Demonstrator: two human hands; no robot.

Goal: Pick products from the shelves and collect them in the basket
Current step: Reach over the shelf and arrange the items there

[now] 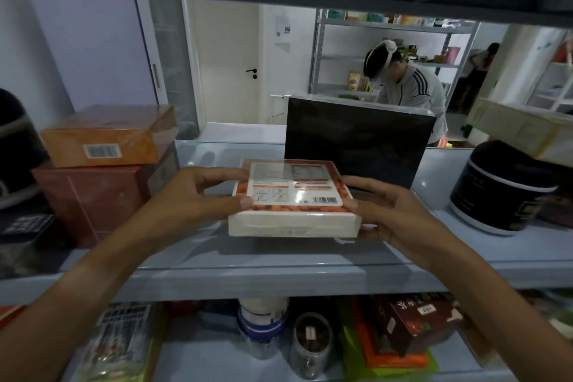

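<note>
A flat white box (294,205) with an orange-printed top and a pale label sits between the two hands, at the middle of the grey-blue shelf (279,270), just in front of a tall black box (356,143) that stands upright behind it. Whether its underside rests on the shelf board or is lifted slightly off it cannot be told, though a shadow lies beneath its front edge.

The left hand (198,195) clasps the box's left side: the thumb lies along the near left corner of the top, and the fingers curl over the far left edge. The right hand (381,214) clasps the right side in the same way, thumb tip pressed on the near right corner of the top and fingers wrapped round the side wall and under it. Both hands are closed firmly on the box (neither has any loose finger pointing away).

To the left, an orange box (105,136) with a barcode lies on top of a dark red box (93,195). To the right stands a round black container (502,189) with a pale band at its base. On the lower shelf are a white-and-blue tub (263,319), a small jar (313,341) and a brown carton (415,322). Beyond the shelving, a person in a striped grey jacket (409,87) bends over another rack.
</note>
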